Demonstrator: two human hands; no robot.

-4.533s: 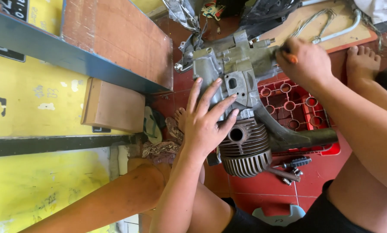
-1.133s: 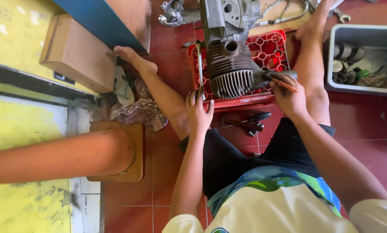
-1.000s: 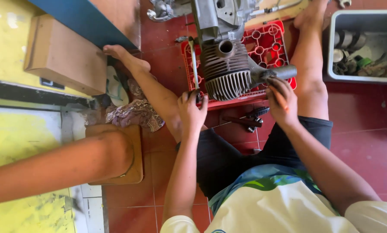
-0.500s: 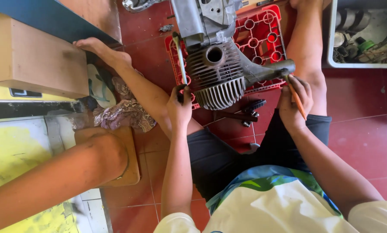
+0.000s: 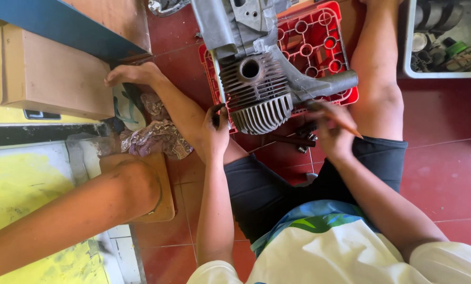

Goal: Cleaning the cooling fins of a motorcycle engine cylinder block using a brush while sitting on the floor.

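**Two hands at a finned engine on a red crate**

Nearest the camera, the person sits on the red tiled floor [image 5: 446, 173] in dark shorts [image 5: 267, 189] and a white shirt with a blue and green print [image 5: 325, 231]. The left hand [image 5: 214, 131] is curled at the near left corner of the red plastic crate [image 5: 319, 47], its fingers closed on a thin dark part at the edge of the engine's fins. The right hand [image 5: 330, 131] is blurred; it pinches a slim orange-handled tool [image 5: 346, 123] that slants toward the near edge of the crate. Just beside it, small dark metal parts [image 5: 293, 141] lie on the floor.

The grey cast-metal engine with its ribbed cylinder [image 5: 259, 97] rests on the crate, round port facing up, a tube reaching right. Farther left sit crumpled cloth [image 5: 154, 139], a wooden block [image 5: 151, 184] and a cardboard box [image 5: 51, 79]. At the far right stands a grey plastic tub of parts [image 5: 446, 73].
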